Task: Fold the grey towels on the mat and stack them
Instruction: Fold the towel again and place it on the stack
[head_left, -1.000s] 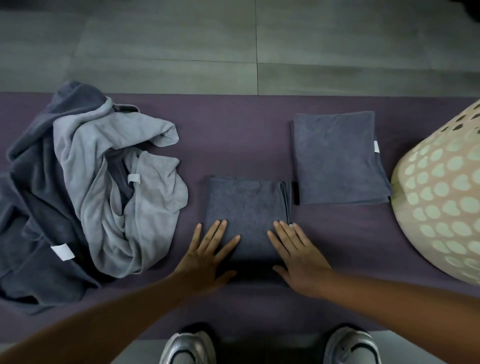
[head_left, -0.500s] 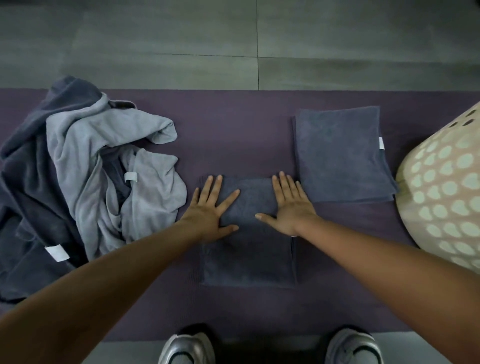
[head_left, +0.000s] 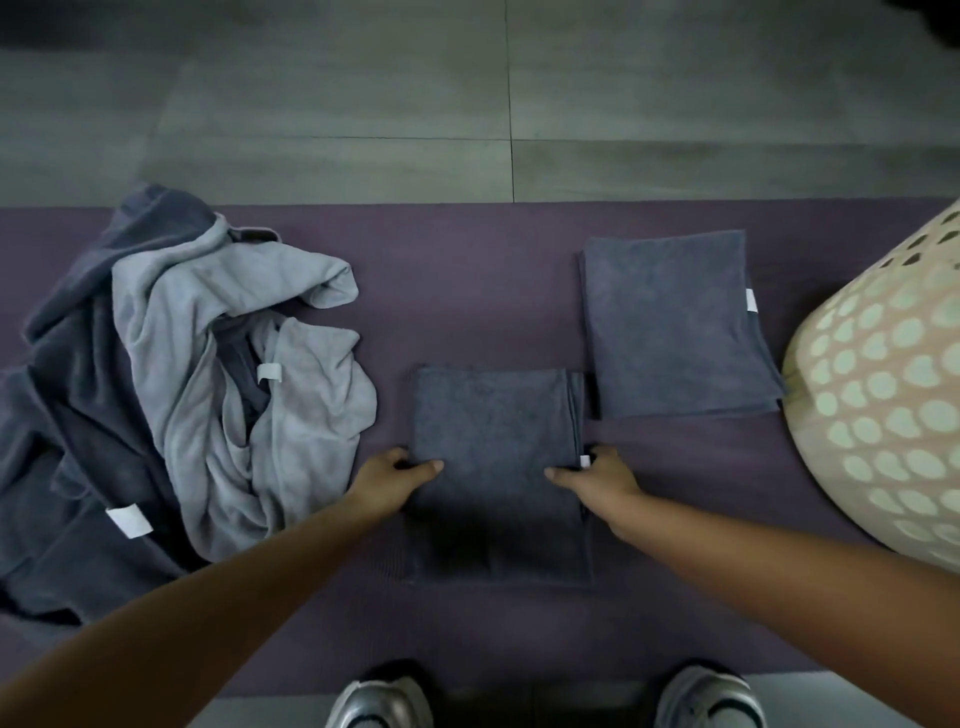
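a purple mat (head_left: 467, 291) runs across a grey tiled floor (head_left: 363, 93), seen from above. nearest the camera, the toes of two grey shoes (head_left: 379, 701) stand at the mat's near edge.

just beyond them a dark grey folded towel (head_left: 493, 436) lies flat on the middle of the mat, with both forearms reaching out over it. the left hand (head_left: 389, 480) grips the towel's left edge about halfway up: the thumb lies on top of the cloth, pointing inward, and the other fingers are curled around the edge and mostly hidden. the right hand (head_left: 602, 478) grips the right edge at the same height in the same way, thumb stretched inward on top and fingers curled at the edge next to a small white tag (head_left: 585, 461). the towel's near half sits in shadow between the two arms.

to the left lies a heap of unfolded towels (head_left: 182, 389), a light grey one crumpled over darker grey ones, with white tags showing here and there. it sits near the folded towel without touching it.

to the right stands a cream laundry basket (head_left: 883, 405) with round holes in its wall; only its side is in view, so what it holds cannot be told.

farther back and to the right, a second folded towel (head_left: 675, 322), also dark grey, lies flat on the mat. its near left corner sits just beside the far right corner of the towel being held, and its right edge comes close to the basket.
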